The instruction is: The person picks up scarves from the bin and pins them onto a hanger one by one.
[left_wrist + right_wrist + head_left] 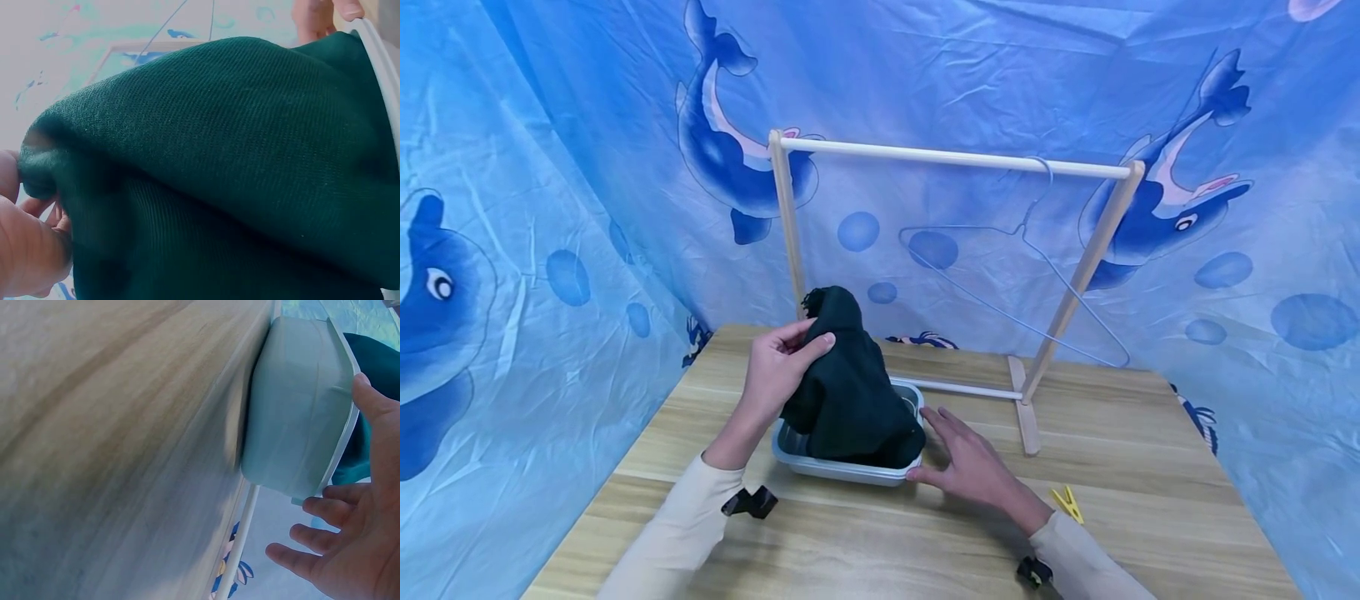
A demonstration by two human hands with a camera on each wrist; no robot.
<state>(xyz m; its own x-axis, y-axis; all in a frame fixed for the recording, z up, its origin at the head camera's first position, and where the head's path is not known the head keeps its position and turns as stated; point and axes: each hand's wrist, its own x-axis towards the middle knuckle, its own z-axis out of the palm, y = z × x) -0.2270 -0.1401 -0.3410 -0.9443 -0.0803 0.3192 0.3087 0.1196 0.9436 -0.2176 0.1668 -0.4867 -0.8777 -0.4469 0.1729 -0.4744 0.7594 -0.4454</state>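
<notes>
A dark green fringed scarf (857,392) lies bunched in a pale blue-grey plastic basin (842,473), its upper part raised above the rim. My left hand (778,367) pinches the raised end between thumb and fingers; in the left wrist view, folds of the scarf (237,137) fill most of the picture. At the basin's right side, my right hand (966,462) has its fingers spread and loosely extended. The right wrist view shows that thumb touching the rim of the basin (300,406), with the fingertips near the lower corner.
Behind the basin stands a wooden rack with a white top rail (925,154). A thin wire hanger (1022,229) hangs from its right half. A yellow clothespin (1067,503) lies on the wooden table (880,542) by the right forearm. Blue dolphin-print curtains (887,75) surround the table.
</notes>
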